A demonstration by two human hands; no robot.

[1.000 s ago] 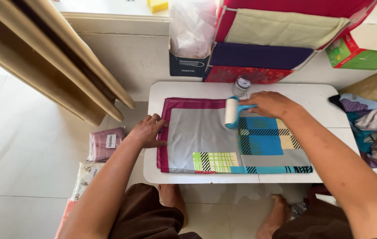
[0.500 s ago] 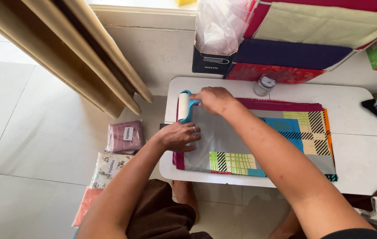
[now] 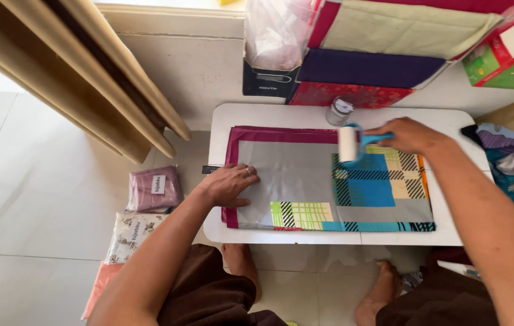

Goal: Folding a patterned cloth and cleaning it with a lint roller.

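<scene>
Lit brightly and evenly by soft daylight; washed out to near white along the top edge. Threw only faint, soft shadows beneath the white table (image 3: 474, 232) and the arms. Stayed sharp at centre, slightly smeared on the right hand (image 3: 411, 134). Bent straight lines outward toward the corners, wide-angle fashion

I see both arms bare to the elbow and beyond, with no sleeves in view. My left hand (image 3: 228, 184) wears a thin ring (image 3: 248, 171) on one finger; my right hand (image 3: 406, 134) has none showing. Brown trousers (image 3: 208, 296) cover my legs, and my feet (image 3: 240, 261) are bare.
</scene>
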